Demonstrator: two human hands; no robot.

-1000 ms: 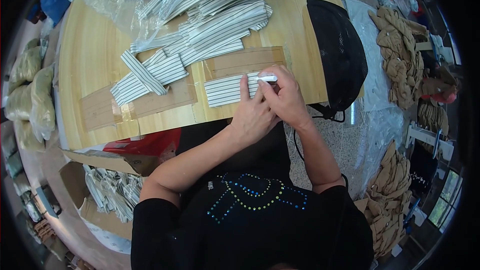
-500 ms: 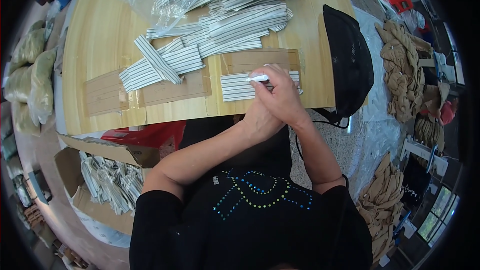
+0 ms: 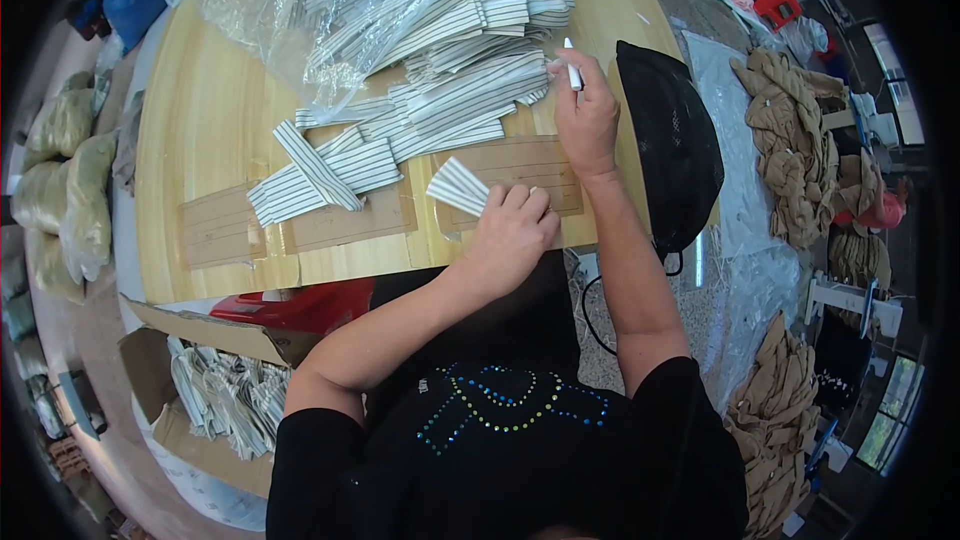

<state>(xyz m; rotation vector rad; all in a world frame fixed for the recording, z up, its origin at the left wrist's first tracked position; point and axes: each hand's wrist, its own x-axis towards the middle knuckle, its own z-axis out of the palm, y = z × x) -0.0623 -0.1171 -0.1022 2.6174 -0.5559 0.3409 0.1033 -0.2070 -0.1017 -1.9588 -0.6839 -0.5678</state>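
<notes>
- head view, looking down: a round-looking wooden worktop [image 3: 200, 130] with a person in a black top leaning over its near edge.
- the left hand [image 3: 512, 230] lies near the near edge, fingers curled and pinching a small stack of striped fabric strips [image 3: 458, 186], which fans up and to the left from the fingertips.
- under that hand lies a flat brown cardboard template [image 3: 520, 165], flat on the worktop.
- the right hand [image 3: 588, 118] is closed around a white marker [image 3: 571, 64], its tip pointing away from the person, above the far end of the template and touching the pile of strips.
- a large pile of striped fabric strips [image 3: 440, 90] spreads across the middle of the worktop, partly under a clear plastic bag [image 3: 300, 10] toward the far edge.
- two more cardboard templates [image 3: 300, 225] lie to the left along the near edge, with crossed strips on them.
- a black bag [image 3: 668, 145] sits at the right edge.
- an open cardboard box [image 3: 215, 390] of strips sits below the near edge, on the left.
</notes>
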